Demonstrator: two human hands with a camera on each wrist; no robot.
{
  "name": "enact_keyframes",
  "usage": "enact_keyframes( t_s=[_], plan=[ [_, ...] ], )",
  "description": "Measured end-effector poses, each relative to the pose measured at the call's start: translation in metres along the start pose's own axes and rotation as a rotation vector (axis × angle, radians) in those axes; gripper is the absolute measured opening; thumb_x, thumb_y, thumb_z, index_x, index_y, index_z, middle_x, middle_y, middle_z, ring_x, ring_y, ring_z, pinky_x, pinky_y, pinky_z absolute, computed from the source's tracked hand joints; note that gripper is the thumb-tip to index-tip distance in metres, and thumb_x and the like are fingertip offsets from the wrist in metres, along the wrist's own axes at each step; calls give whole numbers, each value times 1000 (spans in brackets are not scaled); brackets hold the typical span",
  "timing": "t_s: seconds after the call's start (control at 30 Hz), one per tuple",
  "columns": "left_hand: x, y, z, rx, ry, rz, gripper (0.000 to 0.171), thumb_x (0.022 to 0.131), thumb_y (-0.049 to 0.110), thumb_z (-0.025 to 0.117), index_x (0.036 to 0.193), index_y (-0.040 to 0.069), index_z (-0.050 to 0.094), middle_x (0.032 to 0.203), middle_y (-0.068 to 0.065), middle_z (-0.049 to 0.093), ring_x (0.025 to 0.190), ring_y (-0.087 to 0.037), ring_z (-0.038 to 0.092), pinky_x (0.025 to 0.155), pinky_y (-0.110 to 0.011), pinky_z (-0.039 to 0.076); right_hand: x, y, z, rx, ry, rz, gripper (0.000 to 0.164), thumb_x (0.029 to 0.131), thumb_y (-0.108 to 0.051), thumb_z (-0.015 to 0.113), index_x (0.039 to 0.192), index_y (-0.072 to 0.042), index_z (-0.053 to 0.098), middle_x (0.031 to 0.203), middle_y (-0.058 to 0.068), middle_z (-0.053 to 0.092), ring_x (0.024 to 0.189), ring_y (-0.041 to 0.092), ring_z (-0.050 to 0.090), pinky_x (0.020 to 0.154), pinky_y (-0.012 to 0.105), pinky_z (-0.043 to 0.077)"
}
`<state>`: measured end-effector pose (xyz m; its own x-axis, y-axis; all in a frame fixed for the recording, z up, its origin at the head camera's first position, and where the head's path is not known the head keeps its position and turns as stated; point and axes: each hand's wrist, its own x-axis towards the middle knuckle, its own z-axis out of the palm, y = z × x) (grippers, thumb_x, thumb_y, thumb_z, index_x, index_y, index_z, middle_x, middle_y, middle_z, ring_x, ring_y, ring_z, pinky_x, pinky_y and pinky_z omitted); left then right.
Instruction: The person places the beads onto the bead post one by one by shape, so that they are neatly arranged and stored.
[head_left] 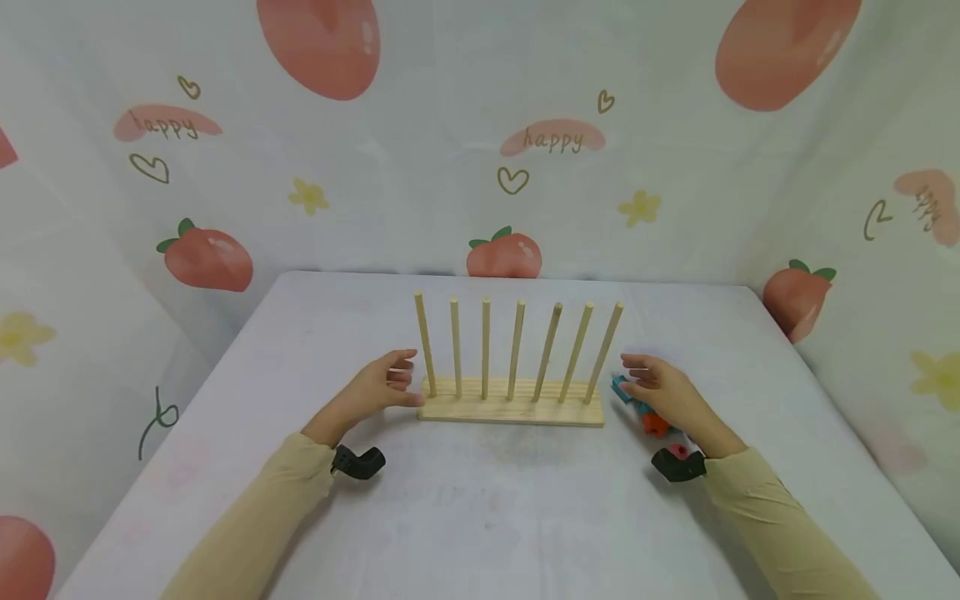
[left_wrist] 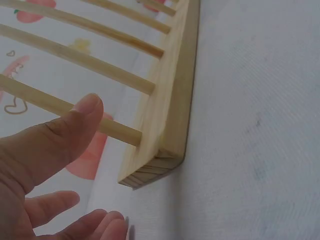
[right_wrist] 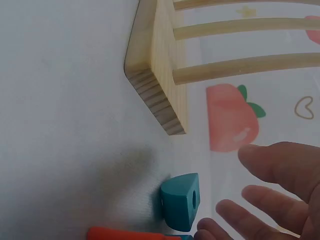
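Observation:
A wooden peg rack (head_left: 510, 410) stands on the table, with several upright round pegs (head_left: 486, 348) in a row on its flat base. My left hand (head_left: 384, 385) is at the rack's left end, fingers relaxed and holding nothing; its thumb overlaps the end peg in the left wrist view. Off the right end, my right hand (head_left: 663, 390) hovers with loosely bent fingers above a few small coloured pieces. Among these are a teal block with a hole (right_wrist: 181, 202) and an orange piece (head_left: 656, 425). The hand partly hides them.
A white cloth covers the table (head_left: 480, 517). Behind it hangs a white curtain (head_left: 420, 183) printed with peaches, hearts and flowers. A dark pink piece (head_left: 678, 451) lies by the right wrist, partly behind the black wrist mount (head_left: 677, 467).

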<state>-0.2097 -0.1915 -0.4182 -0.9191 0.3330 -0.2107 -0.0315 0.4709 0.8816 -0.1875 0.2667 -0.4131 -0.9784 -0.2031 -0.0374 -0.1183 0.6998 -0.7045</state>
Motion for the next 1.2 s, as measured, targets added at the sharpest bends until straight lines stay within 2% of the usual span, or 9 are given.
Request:
enact_keyframes(
  t_s=[0.33,0.63,1.0,1.2],
  plan=[
    [10,-4,3,75,-37,18,88,75,15,84,146,-3,35,139,-25,46,119,-37,51,101,-45,45,6,-1,1,-40,-33,-21,48,94,-17,65,134,5,51,134,27,53,121,43,54,98,52,46],
    [13,-4,8,136,-48,27,84,72,12,86,141,-6,42,127,-23,52,101,-26,57,86,-33,51,12,-1,1,-86,-61,-27,46,93,-15,64,132,7,53,131,27,56,118,41,56,97,52,46],
    [17,-6,12,217,-50,49,83,69,11,88,137,-7,45,121,-22,53,97,-24,59,83,-33,52,15,-2,2,-86,-86,1,44,91,-11,66,130,6,55,127,27,59,115,40,59,93,48,50],
    [17,-2,14,256,-60,72,75,65,9,90,127,-9,50,115,-20,51,92,-21,58,79,-31,52,16,-2,2,-109,-94,16,43,90,-8,67,129,6,56,124,28,60,114,40,60,91,46,52]
  ],
)
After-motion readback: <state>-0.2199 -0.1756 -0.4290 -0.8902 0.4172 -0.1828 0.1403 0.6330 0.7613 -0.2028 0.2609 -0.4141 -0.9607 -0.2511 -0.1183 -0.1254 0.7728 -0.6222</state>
